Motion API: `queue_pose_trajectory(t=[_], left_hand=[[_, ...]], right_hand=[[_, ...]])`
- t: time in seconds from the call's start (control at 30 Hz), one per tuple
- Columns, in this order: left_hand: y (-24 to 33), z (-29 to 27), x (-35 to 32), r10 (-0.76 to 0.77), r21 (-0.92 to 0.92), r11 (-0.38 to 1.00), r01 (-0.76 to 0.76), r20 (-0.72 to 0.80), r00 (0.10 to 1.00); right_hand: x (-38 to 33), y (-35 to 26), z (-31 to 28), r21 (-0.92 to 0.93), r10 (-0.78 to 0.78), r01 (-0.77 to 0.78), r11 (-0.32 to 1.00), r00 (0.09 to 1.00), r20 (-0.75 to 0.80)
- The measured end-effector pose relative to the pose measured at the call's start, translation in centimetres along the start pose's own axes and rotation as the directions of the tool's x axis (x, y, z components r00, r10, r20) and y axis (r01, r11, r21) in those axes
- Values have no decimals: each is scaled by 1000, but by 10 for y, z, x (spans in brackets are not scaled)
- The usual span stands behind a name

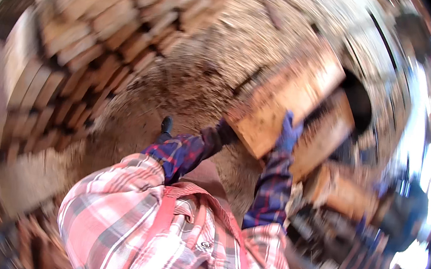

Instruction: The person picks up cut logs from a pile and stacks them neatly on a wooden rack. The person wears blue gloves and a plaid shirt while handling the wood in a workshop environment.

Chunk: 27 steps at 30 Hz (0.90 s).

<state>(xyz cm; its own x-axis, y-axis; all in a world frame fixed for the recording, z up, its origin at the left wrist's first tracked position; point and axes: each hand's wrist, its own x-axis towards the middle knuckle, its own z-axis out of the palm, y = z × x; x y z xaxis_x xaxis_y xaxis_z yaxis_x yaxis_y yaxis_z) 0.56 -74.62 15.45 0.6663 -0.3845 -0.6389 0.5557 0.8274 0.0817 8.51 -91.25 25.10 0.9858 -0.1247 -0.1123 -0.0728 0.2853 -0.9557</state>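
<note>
Frame was heavily motion-blurred, so detail was limited.

Both hands were on a large flat orange-brown rectangular brick slab (283, 108), held up in front of the person, tilted, its long side running from lower left to upper right. It was off the ground, above the sandy dirt floor (201, 73).

Right hand (288, 132), in a blue-purple glove, lay flat against the slab's lower right face, fingers pointing up. Grip looked spread against the surface, not curled; blur kept me from telling more.

Left hand (225, 130), in a dark glove, was at the slab's lower left corner. Grip there: cannot tell whether it was spread or closed, the corner and blur hid it.

Both forearms wore dark blue-red plaid sleeves over a pink-white plaid shirt (125, 215) with a red strap.

A second similar orange-brown brick (328, 135) sat just behind and right of the held slab, apparently touching it. More bricks (337, 192) lay lower right, near another person in dark blue clothing (402, 211).

A curved stack of tan bricks (75, 47) ran along the floor's left and top-left edge, well apart from the hands. A dark shoe (166, 124) showed on the floor just left of the left forearm.
</note>
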Motion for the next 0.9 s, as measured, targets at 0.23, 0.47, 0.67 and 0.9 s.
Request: queue_pose_trajectory(t=[0.23,0.47,0.67,0.9], left_hand=[[-2,-91,-95,338,-118,919,-376,-257,906],[-46,-209,-237,498,-255,657,-709,-559,663],[-59,-248,-319,587,-329,397,-857,-627,513],[135,-201,-444,918,-306,85,-948,-347,194]], right_hand=[[-121,1,-3,509,539,-586,631,803,255],[-148,27,61,206,656,-794,572,593,467],[-114,12,215,-111,492,-607,787,509,706],[-133,-101,647,122,-76,-120,985,329,941]])
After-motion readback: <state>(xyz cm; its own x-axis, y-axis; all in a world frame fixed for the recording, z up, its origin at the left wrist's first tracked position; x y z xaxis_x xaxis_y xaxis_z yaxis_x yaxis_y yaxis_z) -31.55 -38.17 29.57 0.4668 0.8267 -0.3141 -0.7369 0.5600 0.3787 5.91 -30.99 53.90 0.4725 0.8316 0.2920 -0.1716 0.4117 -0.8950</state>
